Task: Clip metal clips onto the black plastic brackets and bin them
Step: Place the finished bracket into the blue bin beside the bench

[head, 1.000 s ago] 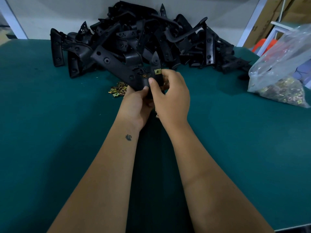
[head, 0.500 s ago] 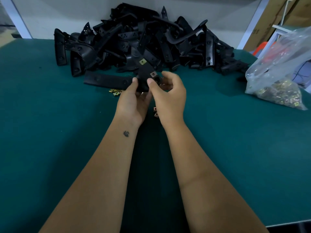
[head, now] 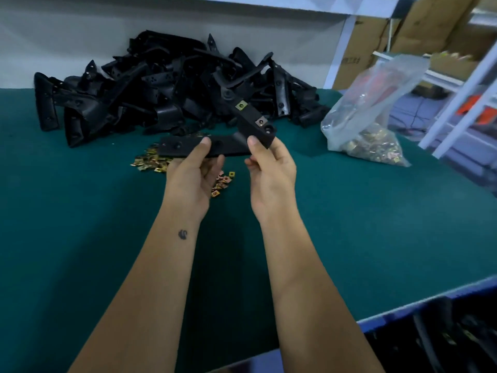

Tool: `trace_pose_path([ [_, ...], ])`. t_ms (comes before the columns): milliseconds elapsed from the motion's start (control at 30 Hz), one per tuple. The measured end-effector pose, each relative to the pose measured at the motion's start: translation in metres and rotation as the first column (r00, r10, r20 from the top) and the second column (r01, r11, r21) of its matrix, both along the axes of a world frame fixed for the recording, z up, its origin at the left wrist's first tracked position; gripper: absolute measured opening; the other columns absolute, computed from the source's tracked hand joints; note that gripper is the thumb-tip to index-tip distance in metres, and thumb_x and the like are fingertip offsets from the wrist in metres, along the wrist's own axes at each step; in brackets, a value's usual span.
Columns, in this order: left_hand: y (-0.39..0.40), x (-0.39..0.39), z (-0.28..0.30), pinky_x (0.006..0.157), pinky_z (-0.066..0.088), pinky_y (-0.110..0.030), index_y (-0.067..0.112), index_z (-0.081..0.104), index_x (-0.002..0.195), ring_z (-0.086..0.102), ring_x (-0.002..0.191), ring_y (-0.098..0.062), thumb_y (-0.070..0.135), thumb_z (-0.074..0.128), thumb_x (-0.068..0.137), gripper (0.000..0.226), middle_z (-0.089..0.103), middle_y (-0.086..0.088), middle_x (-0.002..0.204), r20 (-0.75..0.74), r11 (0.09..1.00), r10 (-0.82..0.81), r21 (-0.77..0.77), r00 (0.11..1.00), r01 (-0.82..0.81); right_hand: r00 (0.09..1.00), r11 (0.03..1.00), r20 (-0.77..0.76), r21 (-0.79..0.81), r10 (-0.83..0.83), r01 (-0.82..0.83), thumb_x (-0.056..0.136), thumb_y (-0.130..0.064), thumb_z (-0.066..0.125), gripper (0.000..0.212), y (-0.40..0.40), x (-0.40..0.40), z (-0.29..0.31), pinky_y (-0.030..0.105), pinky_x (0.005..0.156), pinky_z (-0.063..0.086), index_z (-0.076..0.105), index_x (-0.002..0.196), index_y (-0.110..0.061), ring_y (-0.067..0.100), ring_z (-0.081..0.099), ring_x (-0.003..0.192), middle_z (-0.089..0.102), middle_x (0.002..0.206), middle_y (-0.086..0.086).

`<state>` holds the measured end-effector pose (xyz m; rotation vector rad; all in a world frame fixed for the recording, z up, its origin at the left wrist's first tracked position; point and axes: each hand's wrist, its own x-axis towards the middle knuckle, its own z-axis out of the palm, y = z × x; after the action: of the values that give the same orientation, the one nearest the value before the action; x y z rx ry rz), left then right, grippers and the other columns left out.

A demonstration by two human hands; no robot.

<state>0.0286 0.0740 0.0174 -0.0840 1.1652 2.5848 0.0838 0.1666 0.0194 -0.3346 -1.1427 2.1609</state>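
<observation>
You've lifted the bracket (head: 215, 146) off the pile; left hand (head: 192, 176) and right hand (head: 271, 168) pinch it, 2 clips (head: 241, 105) at 1 o'clock could snag when binning.

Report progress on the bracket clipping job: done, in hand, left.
Done: the held bracket carries two metal clips. In hand: left hand and right hand both grip it above the table. Left: binning it, plus the unclipped bracket pile; loose clips wait.

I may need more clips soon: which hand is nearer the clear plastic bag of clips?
Right. The right hand is nearer the bag of clips; the left hand lies beyond it, farther away.
</observation>
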Motion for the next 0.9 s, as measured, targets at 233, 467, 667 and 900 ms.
trace_pose_path([
  [233,0.098,0.118,0.008,0.050,0.049,-0.020,0.014,0.063,0.086,0.059,0.054,-0.008,0.020,0.073,0.089,0.012,0.064,0.004,0.066,0.032,0.945,-0.267,-0.189,0.963,0.268,0.941,0.917,0.035,-0.218,-0.336,0.335,0.090,-0.008,0.068,0.012,0.061,0.100,0.004,0.021,0.055,0.044,0.064,0.085,-0.018,0.008,0.055,0.058,0.062,0.072,-0.003],
  [467,0.156,0.240,0.003,0.056,0.052,-0.018,0.014,0.058,0.082,0.063,0.053,-0.009,0.008,0.065,0.094,0.015,0.063,-0.002,0.076,-0.131,0.763,-0.628,-0.296,0.767,0.575,0.671,0.648,0.111,-0.187,-0.733,0.739,0.089,-0.003,0.068,0.013,0.139,0.273,-0.013,0.019,0.053,0.042,0.064,0.089,-0.016,0.007,0.055,0.058,0.063,0.075,-0.003],
  [667,0.187,0.326,-0.023,0.057,0.058,-0.019,0.009,0.063,0.089,0.067,0.054,-0.010,0.005,0.058,0.098,0.011,0.070,-0.007,0.076,-0.016,0.384,-0.903,-0.480,0.429,0.789,0.458,0.457,0.366,-0.095,-0.810,0.885,0.089,-0.008,0.070,0.012,0.171,0.398,-0.049,0.020,0.041,0.034,0.061,0.094,-0.014,0.006,0.041,0.044,0.055,0.067,-0.004],
  [900,0.199,0.335,-0.044,0.067,0.054,-0.027,0.020,0.063,0.100,0.072,0.072,-0.013,0.021,0.051,0.102,0.013,0.077,0.002,0.076,0.117,0.174,-0.946,-0.606,0.303,0.776,0.045,0.065,0.650,0.008,-0.759,0.998,0.091,-0.008,0.064,0.033,0.199,0.470,-0.091,0.037,0.071,0.047,0.057,0.122,-0.011,0.022,0.055,0.081,0.061,0.102,0.005],
])
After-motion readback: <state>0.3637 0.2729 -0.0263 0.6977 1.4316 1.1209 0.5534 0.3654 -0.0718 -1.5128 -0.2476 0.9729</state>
